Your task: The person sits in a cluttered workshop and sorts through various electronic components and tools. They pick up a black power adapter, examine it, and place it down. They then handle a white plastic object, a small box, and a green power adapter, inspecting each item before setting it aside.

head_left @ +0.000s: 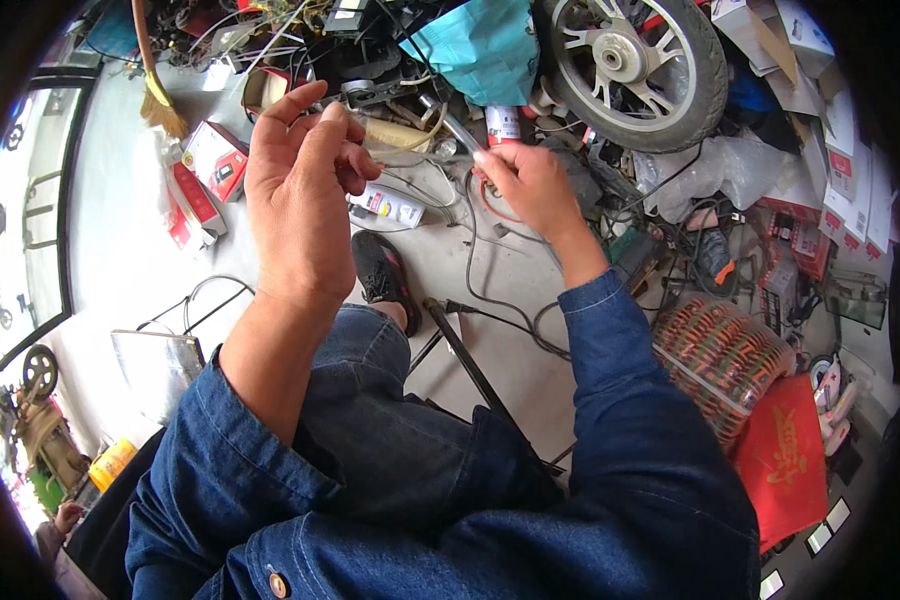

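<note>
My left hand [305,195] is raised in the middle left, palm partly showing. Its fingers are loosely bent and apart, and I see nothing in them. My right hand [535,190] is closed around a slim silver metal tool [461,132], which points up and left into the pile of parts; its exact kind is unclear. Between and below the hands a white spray can [388,205] lies on the floor. Another white and red can [503,124] stands just beyond my right hand.
A spoked wheel with a tyre [620,60] and a teal bag [478,45] lie at the back. Loose cables [480,265] trail across the floor. Red and white boxes [215,160] are at left, near a broom [158,100]. A wrapped orange-striped bundle [725,355] sits at right.
</note>
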`<state>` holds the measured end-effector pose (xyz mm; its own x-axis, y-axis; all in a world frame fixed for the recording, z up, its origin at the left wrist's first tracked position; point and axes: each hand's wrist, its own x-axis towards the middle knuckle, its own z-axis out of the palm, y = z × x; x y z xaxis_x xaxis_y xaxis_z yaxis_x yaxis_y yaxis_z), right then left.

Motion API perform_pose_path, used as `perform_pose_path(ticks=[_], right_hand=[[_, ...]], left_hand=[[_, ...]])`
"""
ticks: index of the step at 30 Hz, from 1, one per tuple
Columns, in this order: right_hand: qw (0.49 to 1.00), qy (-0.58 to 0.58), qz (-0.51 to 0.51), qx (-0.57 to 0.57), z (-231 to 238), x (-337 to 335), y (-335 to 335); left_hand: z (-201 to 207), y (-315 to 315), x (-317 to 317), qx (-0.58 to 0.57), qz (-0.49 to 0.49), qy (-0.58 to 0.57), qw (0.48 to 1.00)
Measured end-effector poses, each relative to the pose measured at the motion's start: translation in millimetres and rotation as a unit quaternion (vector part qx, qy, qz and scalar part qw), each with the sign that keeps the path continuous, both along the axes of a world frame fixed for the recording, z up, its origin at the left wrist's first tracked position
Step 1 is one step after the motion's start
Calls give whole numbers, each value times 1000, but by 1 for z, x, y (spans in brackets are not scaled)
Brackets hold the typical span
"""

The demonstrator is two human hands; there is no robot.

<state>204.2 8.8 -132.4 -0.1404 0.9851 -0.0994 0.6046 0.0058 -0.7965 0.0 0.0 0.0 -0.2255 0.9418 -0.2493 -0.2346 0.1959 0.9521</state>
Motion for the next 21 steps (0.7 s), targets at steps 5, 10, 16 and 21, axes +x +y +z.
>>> perform_pose_path(ticks=[5,10,16,21], right_hand=[[977,-56,-88,188,-18,-9,47],[920,-262,-165,238,-121,64,43],[978,-120,-42,-163,-143,47,-61],[943,-30,-39,-328,-252,10,-184]], left_hand=[[-6,9,0,14,33,-33,999],[-2,5,-2,13,56,-9,998],[-2,0,-5,0,31,-26,999],[-1,2,5,-6,2,-39,999]])
